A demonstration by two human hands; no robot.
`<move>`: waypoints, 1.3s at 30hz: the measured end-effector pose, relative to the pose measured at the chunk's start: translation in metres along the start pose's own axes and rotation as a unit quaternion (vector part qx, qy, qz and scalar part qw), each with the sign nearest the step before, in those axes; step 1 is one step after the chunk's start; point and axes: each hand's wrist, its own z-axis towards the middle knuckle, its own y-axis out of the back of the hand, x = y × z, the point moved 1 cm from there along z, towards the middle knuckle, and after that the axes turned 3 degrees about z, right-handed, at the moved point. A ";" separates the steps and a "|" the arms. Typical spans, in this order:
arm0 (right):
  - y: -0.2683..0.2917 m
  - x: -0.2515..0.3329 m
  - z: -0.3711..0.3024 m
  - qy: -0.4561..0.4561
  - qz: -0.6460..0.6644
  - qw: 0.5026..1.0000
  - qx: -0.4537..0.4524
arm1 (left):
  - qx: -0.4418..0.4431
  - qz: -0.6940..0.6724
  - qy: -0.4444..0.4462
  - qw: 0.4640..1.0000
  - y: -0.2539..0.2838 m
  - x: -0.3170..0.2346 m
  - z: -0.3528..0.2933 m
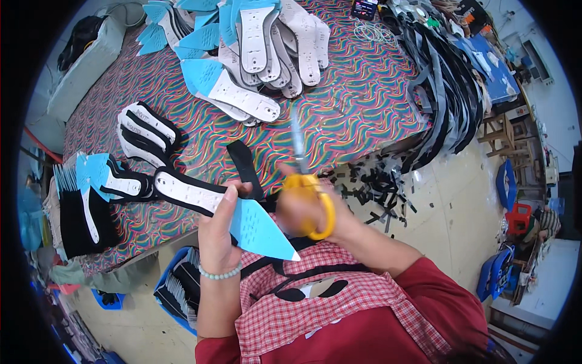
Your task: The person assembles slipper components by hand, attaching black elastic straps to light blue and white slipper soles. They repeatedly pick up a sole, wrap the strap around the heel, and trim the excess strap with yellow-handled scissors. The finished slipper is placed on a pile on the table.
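My left hand (219, 233) is closed around a flat, insole-like piece (253, 224) near its middle. One end of this piece is a blue pointed flap with small slits; the other is a white perforated strip edged in black. My right hand (296, 209), blurred by motion, grips yellow-handled scissors (328, 212) with the blades pointing away from me. Close to my left fingertips, a black band (241, 159) extends over the table edge; whether it is joined to the piece I cannot tell.
A patterned cloth covers the table (364, 109). Similar blue and white pieces (254, 36) are heaped at the far side, more (145, 130) at the left. Long black and grey strips (448, 91) hang off the right edge. Black scraps (376, 188) litter the floor; a blue crate (173, 291) stands below.
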 end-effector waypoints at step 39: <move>-0.008 0.083 0.019 0.177 -0.544 0.804 0.159 | 0.108 0.217 -0.147 0.959 -0.001 -0.017 -0.011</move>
